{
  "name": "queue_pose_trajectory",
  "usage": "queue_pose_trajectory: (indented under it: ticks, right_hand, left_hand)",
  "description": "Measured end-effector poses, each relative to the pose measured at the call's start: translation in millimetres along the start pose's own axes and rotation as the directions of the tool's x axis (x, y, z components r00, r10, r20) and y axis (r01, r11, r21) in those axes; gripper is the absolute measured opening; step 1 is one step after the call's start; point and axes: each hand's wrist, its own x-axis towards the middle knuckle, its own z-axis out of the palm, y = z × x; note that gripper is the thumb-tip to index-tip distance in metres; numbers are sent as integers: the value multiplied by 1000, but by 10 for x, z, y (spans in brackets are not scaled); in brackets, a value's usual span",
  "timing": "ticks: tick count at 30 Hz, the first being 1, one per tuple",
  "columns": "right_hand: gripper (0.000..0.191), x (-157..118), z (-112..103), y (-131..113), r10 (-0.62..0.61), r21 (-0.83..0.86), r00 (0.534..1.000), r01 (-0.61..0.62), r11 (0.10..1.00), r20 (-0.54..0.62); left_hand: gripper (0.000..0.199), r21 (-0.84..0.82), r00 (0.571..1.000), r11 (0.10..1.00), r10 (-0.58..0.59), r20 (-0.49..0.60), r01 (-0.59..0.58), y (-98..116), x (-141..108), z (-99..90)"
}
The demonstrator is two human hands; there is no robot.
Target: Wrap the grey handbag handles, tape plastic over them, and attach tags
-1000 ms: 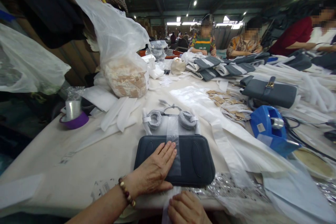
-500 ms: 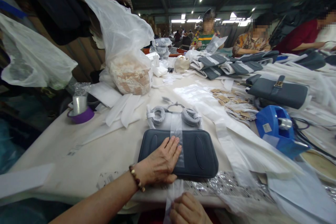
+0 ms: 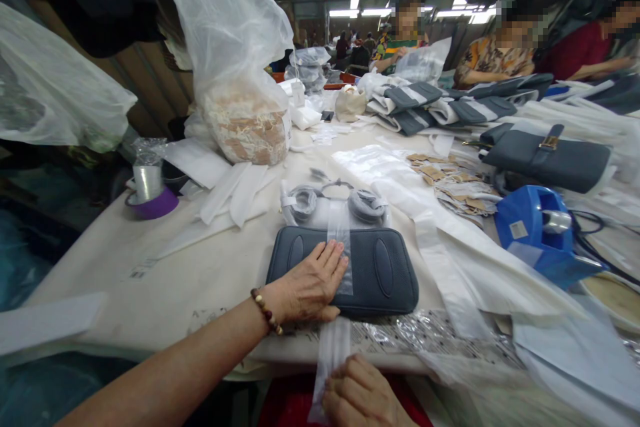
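A dark blue-grey handbag [image 3: 400, 273] lies flat at the table's near edge. My left hand [image 3: 313, 278] rests flat on it, fingers stretched out over a translucent strip [image 3: 337, 333] that runs across the middle of the bag and hangs past the table edge. Below that edge my right hand [image 3: 363, 390] is closed on the strip's lower end; its fingertips are partly hidden. Wrapped handles or straps [image 3: 367, 205] and a ring lie against the far side of the bag.
On the right are a blue tape dispenser [image 3: 530, 233], another dark bag [image 3: 550, 157] and brown tags [image 3: 435, 170]. On the left, a purple tape roll [image 3: 155, 203] and white sheets [image 3: 247, 193] lie near a plastic-covered bundle [image 3: 255, 130]. Other people work at the far side.
The camera view has shifted slightly, so the bag sits higher in the picture. More of the strip shows between the bag and my right hand. My left hand stays on the bag.
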Motion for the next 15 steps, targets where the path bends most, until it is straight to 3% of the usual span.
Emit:
queue_pose_trajectory:
  ticks: [3,9,12,15]
  right_hand:
    - [39,135,-127,73,-15,42,998,18,999,-64]
    - [36,401,-465,211,11,36,999,-12,999,31]
    - [36,381,-394,205,-24,-9,998,24,1000,65]
    - [40,270,-205,154,-85,-76,996,83,994,-20]
  left_hand:
    - [79,-21,1000,1000,-17,-5,17,10,-19,25]
    - [81,-85,998,995,-47,-46,43,20,-49,24]
    - [81,-100,998,994,-52,-34,48,26,-44,12]
    - [81,-102,998,994,-48,-33,44,28,-41,24]
